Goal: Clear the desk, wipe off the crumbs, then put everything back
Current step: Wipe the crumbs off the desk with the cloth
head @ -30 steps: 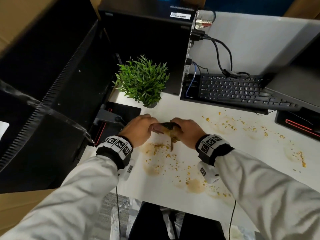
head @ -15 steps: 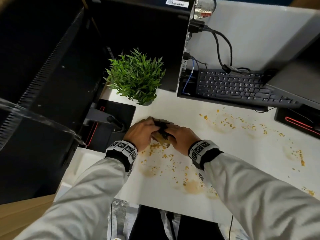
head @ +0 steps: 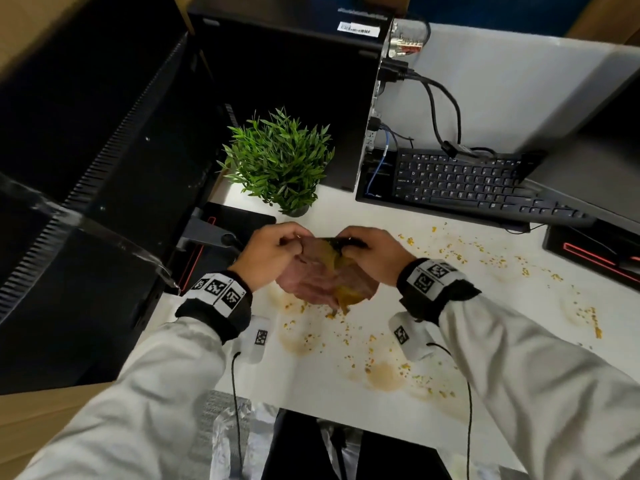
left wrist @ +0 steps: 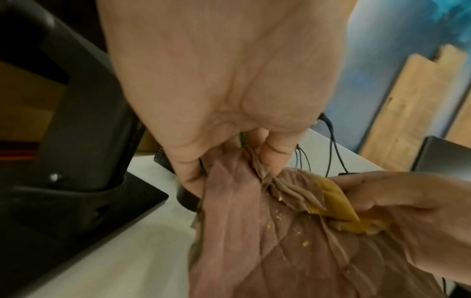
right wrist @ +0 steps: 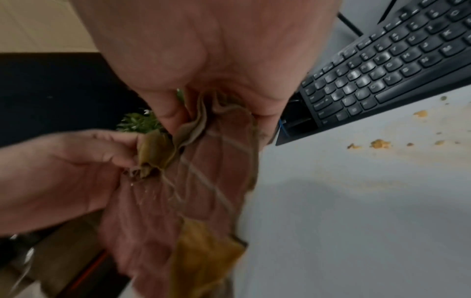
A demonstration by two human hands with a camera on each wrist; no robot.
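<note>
A pinkish-brown cloth (head: 323, 280) with yellow-stained patches hangs between my two hands above the white desk (head: 485, 306). My left hand (head: 277, 249) pinches its upper left edge, and the cloth (left wrist: 267, 231) shows crumbs stuck to it. My right hand (head: 369, 249) grips the upper right edge, where the cloth (right wrist: 203, 171) bunches between thumb and fingers. Yellow crumbs (head: 450, 252) and brown smears (head: 382, 375) are scattered over the desk around and below the cloth.
A potted green plant (head: 280, 161) stands just behind my hands. A black keyboard (head: 478, 183) leans at the back right beside a computer tower (head: 294, 81). A monitor (head: 86, 150) and its stand base (head: 225, 230) fill the left. Another monitor base (head: 595, 251) sits at the right.
The cloth, bunched small between both hands before, has been pulled apart and now hangs spread out. Both hands have risen slightly off the desk.
</note>
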